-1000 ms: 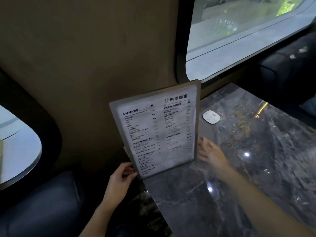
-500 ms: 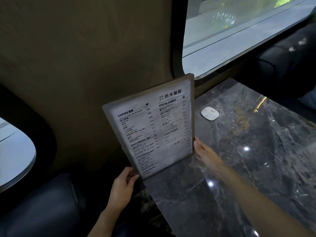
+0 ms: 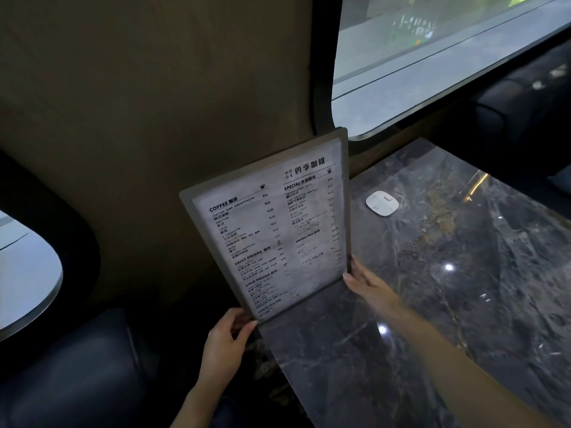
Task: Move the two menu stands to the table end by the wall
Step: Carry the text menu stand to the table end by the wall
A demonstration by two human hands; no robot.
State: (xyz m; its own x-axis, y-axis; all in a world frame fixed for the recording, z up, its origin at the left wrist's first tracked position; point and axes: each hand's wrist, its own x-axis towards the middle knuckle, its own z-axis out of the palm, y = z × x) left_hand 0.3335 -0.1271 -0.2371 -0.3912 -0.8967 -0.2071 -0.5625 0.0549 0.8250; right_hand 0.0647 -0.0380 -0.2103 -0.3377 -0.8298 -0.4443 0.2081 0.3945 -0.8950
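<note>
One menu stand [image 3: 272, 223], a framed sheet printed with drink lists, stands upright at the left corner of the dark marble table [image 3: 432, 304]. My left hand [image 3: 227, 341] grips its lower left corner from beyond the table's left side. My right hand [image 3: 367, 282] holds its lower right edge, fingers against the frame. The stand's base is hidden behind the sheet. A second menu stand is not in view.
A small white rounded device [image 3: 381, 203] lies on the table near the wall. A brown wall [image 3: 154, 118] and a window [image 3: 432, 57] run along the table's far end. A dark padded seat [image 3: 77, 372] sits at lower left, another seat [image 3: 525, 97] at upper right.
My right hand moved in from open air and closed on the stand's lower right edge. The stand shifted slightly left in view. My left hand kept its hold.
</note>
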